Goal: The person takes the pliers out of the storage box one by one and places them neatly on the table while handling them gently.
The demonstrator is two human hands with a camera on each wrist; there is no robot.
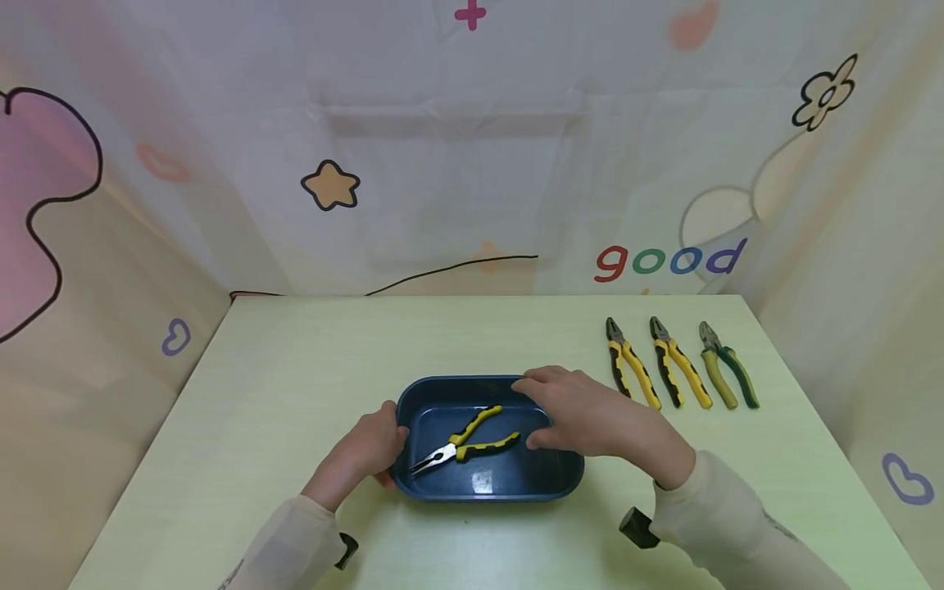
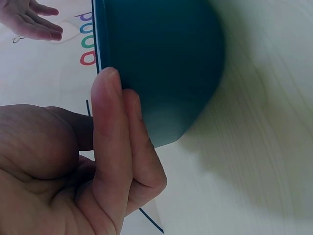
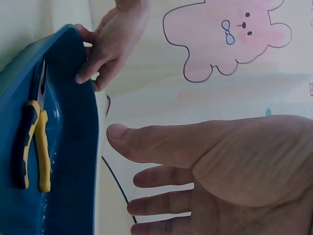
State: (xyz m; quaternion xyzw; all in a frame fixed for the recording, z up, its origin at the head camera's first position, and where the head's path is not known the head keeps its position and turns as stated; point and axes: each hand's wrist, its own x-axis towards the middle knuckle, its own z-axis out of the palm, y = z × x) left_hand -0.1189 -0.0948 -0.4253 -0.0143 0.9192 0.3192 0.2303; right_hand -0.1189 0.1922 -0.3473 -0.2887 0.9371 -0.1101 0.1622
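A blue plastic tray point(image 1: 509, 485) holds needle-nose pliers point(image 1: 466, 443) with yellow and black handles, their tips toward the left. At the tray's left end my left hand point(image 1: 372, 442) grips the rim; in the left wrist view its thumb and fingers point(image 2: 110, 142) pinch the wall of the tray point(image 2: 166, 58). Over the tray's right end is my right hand point(image 1: 583, 410), thumb apart from the fingers. The right wrist view shows this hand point(image 3: 220, 171) with straight fingers and nothing held, beside the tray wall point(image 3: 80, 127).
Behind and right of the tray lie two yellow-and-black pliers point(image 1: 634, 365) point(image 1: 680, 365) and green-handled pliers point(image 1: 726, 369), side by side. The pale table point(image 1: 324, 344) ends at a printed curtain point(image 1: 442, 180) behind and at both sides.
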